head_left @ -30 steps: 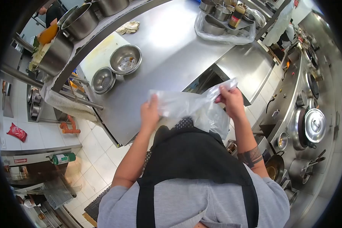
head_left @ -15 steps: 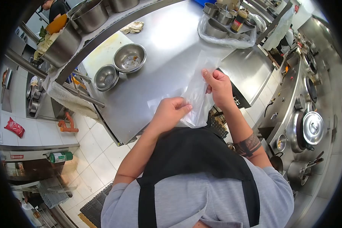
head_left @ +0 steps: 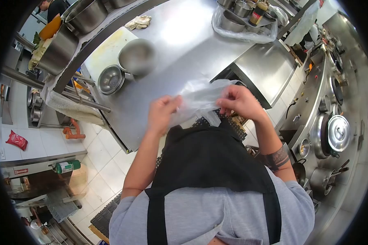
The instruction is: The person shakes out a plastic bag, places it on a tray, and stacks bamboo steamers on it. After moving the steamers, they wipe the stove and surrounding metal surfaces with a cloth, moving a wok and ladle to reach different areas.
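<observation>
A clear plastic bag (head_left: 198, 96) is stretched sideways between my two hands, in front of the black apron and near the steel table's edge. My left hand (head_left: 162, 112) pinches one side of it, the fingers slightly smeared by motion. On the other side my right hand (head_left: 239, 100) grips the bag between thumb and curled fingers. Beyond my hands, a larger steel bowl (head_left: 129, 57) stands on the table, partly blurred. Beside it sits a smaller steel bowl (head_left: 110, 79), which looks stacked in another.
The steel table (head_left: 167, 53) carries a white cutting board (head_left: 106, 53) and a crumpled cloth (head_left: 138, 22). A plastic-lined tray (head_left: 241, 34) with containers and a bottle stands at the back. Metal pots (head_left: 86, 16) line the left shelf. A stove line with a lidded pot (head_left: 338, 132) runs along the right.
My hands have moved apart and the bag has turned from hanging lengthwise to being pulled wide between them. My left hand has shifted left. The view has tilted slightly.
</observation>
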{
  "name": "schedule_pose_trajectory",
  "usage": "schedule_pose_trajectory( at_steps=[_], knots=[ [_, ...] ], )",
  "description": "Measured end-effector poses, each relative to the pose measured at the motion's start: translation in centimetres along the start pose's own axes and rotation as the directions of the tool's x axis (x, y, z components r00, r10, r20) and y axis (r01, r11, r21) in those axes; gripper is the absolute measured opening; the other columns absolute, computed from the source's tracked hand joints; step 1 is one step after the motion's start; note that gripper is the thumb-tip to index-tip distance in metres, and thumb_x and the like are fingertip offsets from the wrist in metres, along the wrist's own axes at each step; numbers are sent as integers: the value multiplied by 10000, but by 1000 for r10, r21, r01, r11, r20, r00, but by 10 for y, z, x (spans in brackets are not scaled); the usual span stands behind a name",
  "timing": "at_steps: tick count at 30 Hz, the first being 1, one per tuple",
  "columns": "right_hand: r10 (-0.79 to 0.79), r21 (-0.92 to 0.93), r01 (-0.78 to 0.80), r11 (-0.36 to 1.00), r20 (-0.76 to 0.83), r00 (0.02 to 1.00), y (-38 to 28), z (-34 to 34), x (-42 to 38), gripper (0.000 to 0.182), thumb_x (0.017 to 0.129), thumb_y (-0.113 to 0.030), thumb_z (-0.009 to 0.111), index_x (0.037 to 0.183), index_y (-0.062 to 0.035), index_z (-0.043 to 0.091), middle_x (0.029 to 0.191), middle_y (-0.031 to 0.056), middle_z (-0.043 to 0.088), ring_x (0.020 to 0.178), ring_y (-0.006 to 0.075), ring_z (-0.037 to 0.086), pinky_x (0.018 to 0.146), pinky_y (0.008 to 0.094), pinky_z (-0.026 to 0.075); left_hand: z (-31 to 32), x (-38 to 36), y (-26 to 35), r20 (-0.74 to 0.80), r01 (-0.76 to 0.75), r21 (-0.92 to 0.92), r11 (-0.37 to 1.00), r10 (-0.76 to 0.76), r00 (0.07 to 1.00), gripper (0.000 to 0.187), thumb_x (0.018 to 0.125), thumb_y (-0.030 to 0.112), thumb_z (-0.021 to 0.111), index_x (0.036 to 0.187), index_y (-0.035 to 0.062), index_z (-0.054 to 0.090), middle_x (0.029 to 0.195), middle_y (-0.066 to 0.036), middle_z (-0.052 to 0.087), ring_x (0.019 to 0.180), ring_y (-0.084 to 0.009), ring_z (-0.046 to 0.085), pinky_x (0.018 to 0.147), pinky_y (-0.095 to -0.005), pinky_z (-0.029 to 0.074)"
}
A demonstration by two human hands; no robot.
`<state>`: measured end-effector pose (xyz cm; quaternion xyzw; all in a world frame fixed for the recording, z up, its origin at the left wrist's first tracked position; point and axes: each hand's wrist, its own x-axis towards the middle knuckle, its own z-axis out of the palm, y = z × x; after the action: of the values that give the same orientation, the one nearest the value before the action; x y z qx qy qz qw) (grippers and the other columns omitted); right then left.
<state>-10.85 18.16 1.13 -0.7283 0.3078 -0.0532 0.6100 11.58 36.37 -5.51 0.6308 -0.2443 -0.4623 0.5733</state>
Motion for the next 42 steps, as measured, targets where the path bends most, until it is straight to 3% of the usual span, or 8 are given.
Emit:
schedule_pose_trajectory(
  at_steps=[4, 16, 19, 23, 26, 36, 38, 42],
  knots=[
    [-29, 42, 37, 998, -175, 984, 10, -28, 7, 115, 940, -42, 703, 897, 1, 605, 827, 102, 710, 733, 185, 732, 626, 310, 605, -36, 16, -8, -138, -104, -646, 756, 19, 990, 99, 964, 78, 685, 866, 82, 670, 913, -87, 732, 900, -195, 710, 795, -347, 570],
    [-53, 251, 304, 919, -686, 726, 70, -129, -19, 205, 1006, -130, 660, 1167, -44, 566, 902, 28, 610, 659, 125, 563, 654, 321, 567, -154, 27, -13, -374, -165, -782, 601, -241, 895, 316, 1064, 370, 549, 1103, 70, 637, 699, 42, 469, 534, -94, 374, 487, -270, 342],
    [-430, -541, -323, 776, -829, 357, 42, -115, -35, 260, 1006, -57, 605, 1250, 19, 560, 1189, 133, 652, 1086, 214, 623, 991, 351, 505, -129, 19, 13, -253, -22, -688, 725, -211, 944, 517, 1061, 549, 503, 1227, 81, 643, 640, 78, 383, 477, -60, 267, 429, -240, 246],
    [-589, -20, 628, 778, -369, 719, -8, -40, -31, 245, 923, 110, 527, 1120, 9, 632, 1241, 138, 665, 1201, 243, 614, 1085, 349, 445, -34, 15, 47, 246, 215, -460, 861, -109, 963, 743, 1042, 695, 367, 1530, 150, 500, 606, 91, 303, 459, -47, 224, 420, -228, 212],
    [-293, -200, 339, 919, 228, 929, -23, 29, 7, 230, 830, 85, 530, 994, 19, 678, 943, 168, 709, 996, 240, 698, 912, 374, 516, 42, 5, 69, 547, 311, -359, 880, -72, 834, 698, 1080, 622, 335, 1621, 180, 356, 614, 83, 312, 447, -36, 263, 380, -224, 227],
    [-312, 137, 382, 914, -362, 878, -9, -21, -46, 165, 830, -33, 602, 966, -31, 695, 894, 170, 697, 904, 273, 708, 834, 400, 524, 70, -77, 102, 961, 121, -2, 993, -31, 274, 631, 1114, 518, 384, 1568, 86, 455, 656, 77, 349, 538, -73, 306, 511, -242, 304],
    [-360, 123, 442, 889, -410, 838, -32, -40, -49, 166, 831, -36, 603, 968, -32, 695, 895, 170, 697, 905, 274, 707, 835, 401, 523, 55, -77, 97, 907, -315, -32, 949, 159, 389, 578, 1107, 465, 452, 1512, 60, 531, 651, 68, 419, 570, -70, 351, 548, -246, 309],
    [-441, 74, 537, 840, -482, 757, -71, -75, -48, 167, 834, -42, 603, 972, -32, 696, 898, 171, 698, 907, 277, 707, 838, 402, 523, 44, -88, 92, 854, -350, -34, 936, 209, 477, 510, 1091, 417, 514, 1427, 48, 625, 656, 38, 494, 584, -65, 393, 544, -259, 322]
  ],
)
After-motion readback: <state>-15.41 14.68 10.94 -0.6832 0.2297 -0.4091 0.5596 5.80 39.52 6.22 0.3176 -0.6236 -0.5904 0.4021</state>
